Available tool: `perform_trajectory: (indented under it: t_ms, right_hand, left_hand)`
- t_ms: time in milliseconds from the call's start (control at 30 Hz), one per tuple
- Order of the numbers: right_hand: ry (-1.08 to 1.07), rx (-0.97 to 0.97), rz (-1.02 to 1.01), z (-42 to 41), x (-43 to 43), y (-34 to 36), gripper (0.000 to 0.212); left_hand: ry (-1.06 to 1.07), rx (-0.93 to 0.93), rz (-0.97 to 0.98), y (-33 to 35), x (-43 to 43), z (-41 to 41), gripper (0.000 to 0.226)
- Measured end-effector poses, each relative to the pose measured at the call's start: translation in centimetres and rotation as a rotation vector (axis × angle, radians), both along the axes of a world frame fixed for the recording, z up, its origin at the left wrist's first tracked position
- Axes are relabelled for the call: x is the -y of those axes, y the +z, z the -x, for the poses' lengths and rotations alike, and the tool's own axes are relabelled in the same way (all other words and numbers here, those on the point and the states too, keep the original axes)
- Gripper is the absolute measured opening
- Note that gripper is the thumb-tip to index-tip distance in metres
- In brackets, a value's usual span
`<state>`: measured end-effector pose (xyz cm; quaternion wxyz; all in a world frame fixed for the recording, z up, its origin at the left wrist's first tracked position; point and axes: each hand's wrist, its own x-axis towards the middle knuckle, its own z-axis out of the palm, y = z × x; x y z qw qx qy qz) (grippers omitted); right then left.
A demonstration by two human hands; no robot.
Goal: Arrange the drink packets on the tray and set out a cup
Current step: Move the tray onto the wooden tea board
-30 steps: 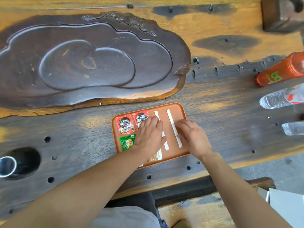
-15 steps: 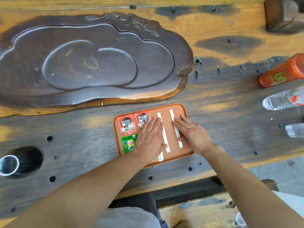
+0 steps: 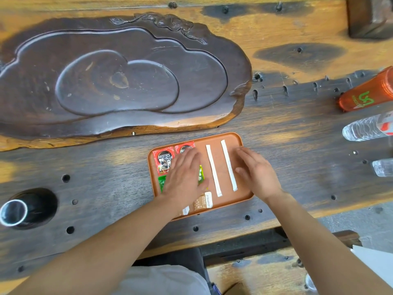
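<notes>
Left hand [image 3: 184, 177] lies flat and open on the tray [image 3: 238, 139], hiding most of the green packets [image 3: 162, 183] and part of one red packet [image 3: 184, 148]. Right hand [image 3: 258, 173], open, rests beside two white sticks [image 3: 228, 165]. Brown sachets [image 3: 203, 202] sit at the near edge.

A heavy wooden table [image 3: 287, 133] fills the view, its top worn in patches of honey yellow and dark grey-brown, dotted with small round holes. Set into it at the upper left lies a large carved tea board [image 3: 119, 77] of dark wood, cloud-shaped, with shallow basins and a relief carving along its far edge. A dark wooden block [image 3: 370, 15] sits at the top right corner. Below the table's near edge, a grey floor [image 3: 361, 220] shows at right. Soft daylight falls evenly across the wood
</notes>
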<state>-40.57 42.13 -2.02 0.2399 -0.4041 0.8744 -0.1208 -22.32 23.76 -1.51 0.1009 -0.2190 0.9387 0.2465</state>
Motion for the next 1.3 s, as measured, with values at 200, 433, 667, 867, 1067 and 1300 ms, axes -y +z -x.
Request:
perform_trajectory:
  t_ms: [200,433,667,867,1067,1300]
  right_hand:
    - [-0.407,0.115,0.02,-0.3,-1.3,-0.6,0.039]
    - [-0.414,0.164,-0.044,-1.2,-1.5,-0.7,0.037]
    - [-0.493,0.227,-0.036,-1.8,-1.3,0.2,0.048]
    - [-0.546,0.308,0.033,-3.5,-1.2,2.3,0.046]
    - [-0.543,0.39,0.185,-4.1,2.1,5.3,0.04]
    - [-0.508,0.379,0.308,-0.7,9.7,6.2,0.049]
  left_hand:
    - [0.386,0.001,-0.083,-0.2,4.8,-7.2,0.059]
    - [0.631,0.104,-0.284,-0.4,4.9,-10.2,0.048]
    - [0.777,0.036,-0.512,-0.2,3.9,-10.1,0.041]
    - [0.846,-0.013,-0.579,1.7,4.9,-11.4,0.043]
    - [0.89,-0.191,-0.603,5.5,8.7,-12.3,0.055]
    - [0.879,-0.347,-0.579,6.9,16.1,-9.6,0.06]
